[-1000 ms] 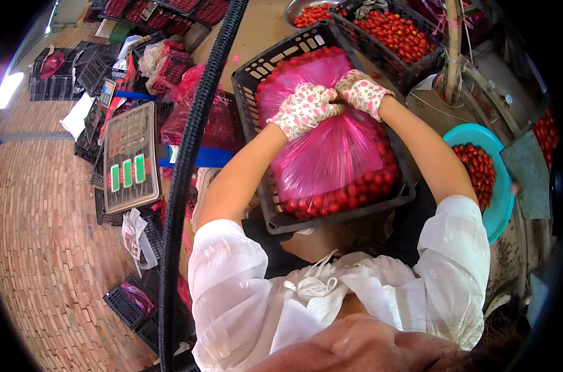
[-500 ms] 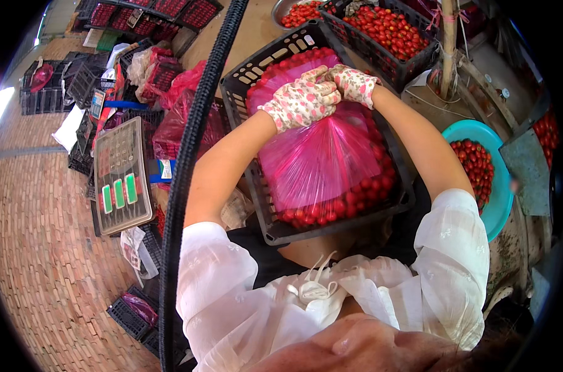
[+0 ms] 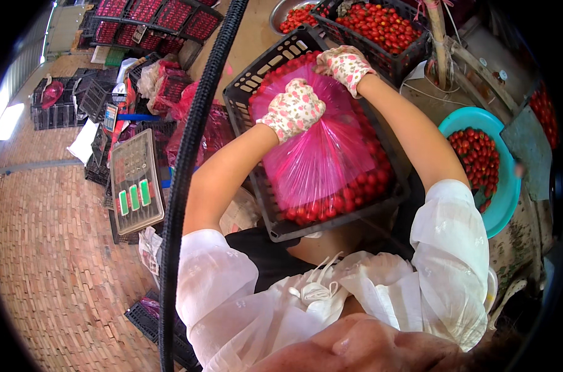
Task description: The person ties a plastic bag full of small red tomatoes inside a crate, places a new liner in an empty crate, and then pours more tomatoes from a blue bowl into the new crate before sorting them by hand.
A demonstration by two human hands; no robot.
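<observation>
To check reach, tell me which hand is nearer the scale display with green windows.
Left. The left hand, gripping pink plastic, is right of the scale display; the right hand is farther right and forward.

Pink bag, floral gloves, black crate

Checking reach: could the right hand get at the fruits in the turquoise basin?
Probably yes: the fruits lie uncovered in the basin beside the right forearm, though the right hand is at the pink plastic.
</observation>
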